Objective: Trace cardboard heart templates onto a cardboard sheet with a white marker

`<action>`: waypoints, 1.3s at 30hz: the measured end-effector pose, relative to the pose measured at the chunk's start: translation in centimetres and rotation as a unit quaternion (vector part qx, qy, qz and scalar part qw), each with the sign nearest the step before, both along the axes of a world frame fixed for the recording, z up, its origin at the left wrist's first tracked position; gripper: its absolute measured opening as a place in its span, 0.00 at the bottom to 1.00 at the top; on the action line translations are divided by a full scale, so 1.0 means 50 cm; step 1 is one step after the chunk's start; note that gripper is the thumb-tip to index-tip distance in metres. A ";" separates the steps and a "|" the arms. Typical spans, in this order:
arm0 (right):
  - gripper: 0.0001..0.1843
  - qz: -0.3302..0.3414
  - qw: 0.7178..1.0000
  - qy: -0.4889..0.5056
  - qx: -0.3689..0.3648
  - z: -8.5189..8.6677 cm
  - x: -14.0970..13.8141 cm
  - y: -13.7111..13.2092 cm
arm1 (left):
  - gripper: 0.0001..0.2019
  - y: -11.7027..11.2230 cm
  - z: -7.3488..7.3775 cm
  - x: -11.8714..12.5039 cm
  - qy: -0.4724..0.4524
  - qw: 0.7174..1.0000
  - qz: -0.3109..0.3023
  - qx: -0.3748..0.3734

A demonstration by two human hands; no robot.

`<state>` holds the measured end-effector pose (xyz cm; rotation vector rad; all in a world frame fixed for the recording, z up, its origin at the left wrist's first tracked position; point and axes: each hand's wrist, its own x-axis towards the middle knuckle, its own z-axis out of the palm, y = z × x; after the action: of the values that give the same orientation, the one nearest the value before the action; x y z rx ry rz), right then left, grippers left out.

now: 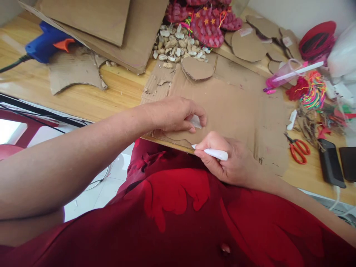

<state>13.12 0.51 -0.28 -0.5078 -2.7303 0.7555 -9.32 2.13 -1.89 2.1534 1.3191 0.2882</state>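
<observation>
My left hand is pressed down near the front edge of a cardboard sheet. Its fingers are curled, with thumb and forefinger apart around a small white patch. Beneath that hand lies a cardboard piece with a wavy edge, mostly hidden by the hand. A white pen is gripped in my right hand. The pen's tip points left, at the edge of the cardboard piece close to my left thumb. A rounded cardboard cutout lies farther back on the sheet.
Peanut shells are heaped behind the sheet, near pink decorated pieces. At left are stacked cardboard and a blue glue gun. Red-handled pliers, colourful threads and a black device lie at right.
</observation>
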 end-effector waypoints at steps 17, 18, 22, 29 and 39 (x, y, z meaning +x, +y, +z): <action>0.07 -0.024 0.999 0.007 0.043 -0.012 -0.023 -0.006 | 0.17 0.003 -0.003 0.002 -0.002 1.000 0.002 -0.003; 0.08 -0.026 0.999 0.011 0.046 -0.012 -0.024 -0.007 | 0.17 0.004 -0.003 0.002 -0.003 1.000 0.004 -0.003; 0.06 -0.016 0.999 0.014 0.049 -0.014 -0.029 -0.011 | 0.17 0.005 -0.007 0.001 -0.009 1.000 0.003 -0.001; 0.06 -0.013 0.999 0.010 0.050 -0.009 -0.030 -0.016 | 0.17 0.006 -0.008 -0.001 -0.008 1.000 0.000 0.009; 0.07 -0.078 0.997 0.005 0.018 0.010 -0.042 -0.013 | 0.19 0.003 -0.007 0.002 0.001 1.000 0.013 0.008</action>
<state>11.04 -0.15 0.23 -0.6971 -2.6523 0.6674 -9.24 2.30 -2.23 2.1508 1.3515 0.3091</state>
